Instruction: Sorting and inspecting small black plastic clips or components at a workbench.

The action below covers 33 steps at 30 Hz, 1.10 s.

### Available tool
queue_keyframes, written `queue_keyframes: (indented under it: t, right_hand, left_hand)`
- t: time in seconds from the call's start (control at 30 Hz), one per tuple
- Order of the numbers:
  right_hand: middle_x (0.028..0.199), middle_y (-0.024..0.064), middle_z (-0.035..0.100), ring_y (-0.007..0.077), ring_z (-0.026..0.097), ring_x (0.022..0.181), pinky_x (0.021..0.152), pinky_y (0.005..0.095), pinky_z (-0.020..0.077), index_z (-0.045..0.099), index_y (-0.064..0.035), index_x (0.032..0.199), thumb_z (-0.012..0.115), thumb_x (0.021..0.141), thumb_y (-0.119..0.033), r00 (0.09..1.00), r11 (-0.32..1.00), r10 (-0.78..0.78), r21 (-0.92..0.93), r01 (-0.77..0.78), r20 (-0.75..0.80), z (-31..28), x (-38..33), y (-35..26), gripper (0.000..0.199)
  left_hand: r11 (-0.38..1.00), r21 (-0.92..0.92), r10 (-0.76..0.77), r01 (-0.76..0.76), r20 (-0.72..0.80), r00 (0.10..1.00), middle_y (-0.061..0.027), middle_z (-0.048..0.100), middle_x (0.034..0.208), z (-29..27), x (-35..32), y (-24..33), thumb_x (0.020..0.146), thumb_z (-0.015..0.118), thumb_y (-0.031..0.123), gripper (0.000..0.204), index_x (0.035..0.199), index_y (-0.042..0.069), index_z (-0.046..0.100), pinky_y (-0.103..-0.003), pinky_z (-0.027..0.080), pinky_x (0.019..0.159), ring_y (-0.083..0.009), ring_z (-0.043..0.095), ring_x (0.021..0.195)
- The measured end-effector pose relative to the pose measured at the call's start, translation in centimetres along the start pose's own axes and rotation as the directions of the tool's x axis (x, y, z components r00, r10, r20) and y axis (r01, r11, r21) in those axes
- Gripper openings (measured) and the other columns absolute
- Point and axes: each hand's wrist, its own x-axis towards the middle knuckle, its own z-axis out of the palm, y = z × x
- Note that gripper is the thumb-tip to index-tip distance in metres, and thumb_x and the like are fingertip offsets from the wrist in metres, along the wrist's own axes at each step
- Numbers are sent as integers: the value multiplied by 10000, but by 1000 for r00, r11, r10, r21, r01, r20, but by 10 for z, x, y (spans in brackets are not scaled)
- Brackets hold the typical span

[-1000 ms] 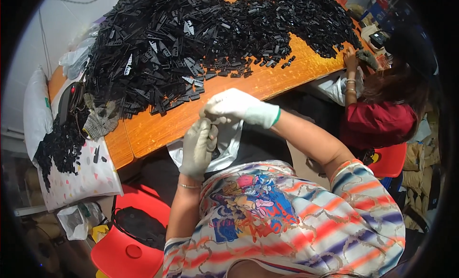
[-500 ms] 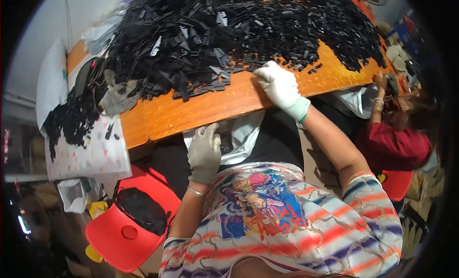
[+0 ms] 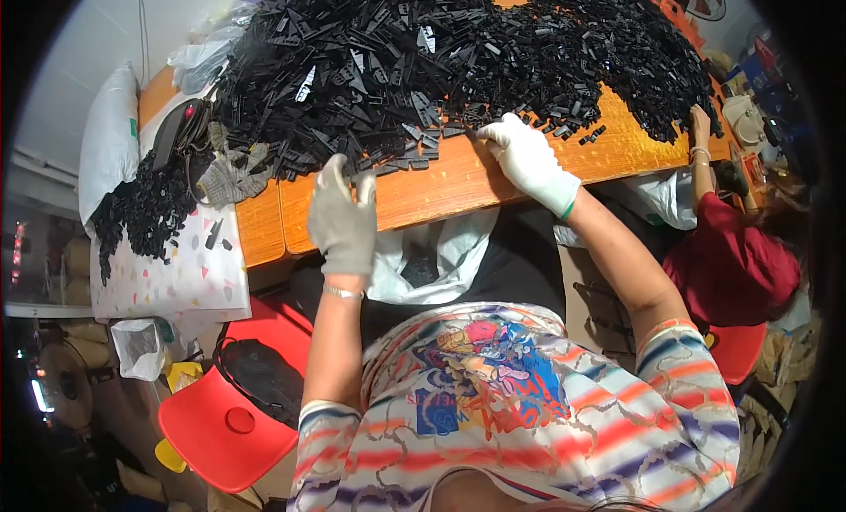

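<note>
At the lower centre of the frame a striped, printed shirt is being worn by the person, and a red plastic stool is standing at the lower left. Just above the shirt, a white plastic bag is being held open in the lap below the table edge.

The left hand, in a grey glove, is being raised at the near edge of the orange wooden table; its fingers are being held loosely spread, and nothing is seen gripped in them. The right hand, in a white glove, is being laid flat on the table, fingers extended and released, their tips touching the near fringe of the big heap of small black plastic parts that is covering the upper half of the frame.

The step in hand is judged to be the gathering of parts from the heap's edge. For the next move, a few pieces would need to be raked toward the table edge and closed on, without the loose fringe being scattered.

At the right, another person's arm is being stretched to the same heap. A smaller pile of black parts is lying on a patterned sheet at the left.
</note>
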Motion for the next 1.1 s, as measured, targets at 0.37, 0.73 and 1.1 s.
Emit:
queue_keyframes:
  t: [0.37,0.73,1.1]
  right_hand:
    - [871,77,699,135,661,790,737,291,512,672,-52,915,624,863,-222,960,855,105,470,-220,259,-8,-19,-53,184]
    - [805,88,659,157,640,752,693,298,509,631,-29,1023,650,850,-164,991,693,64,709,-127,115,18,-2,-117,220]
    - [964,107,687,139,655,892,793,274,515,610,10,1105,633,893,-139,980,613,167,767,-190,109,53,-6,-108,260]
  left_hand:
    - [997,-23,-79,79,-11,997,-136,623,1075,22,9,-11,815,704,176,370,1146,68,580,-410,499,816,-312,618,981]
    - [996,-91,-8,1,-72,997,-145,641,961,13,-15,8,831,682,214,272,1019,42,586,-421,502,729,-332,639,853]
    - [895,-445,38,-16,40,998,-101,626,972,22,-26,16,844,655,135,378,1186,25,541,-350,521,728,-234,645,835]
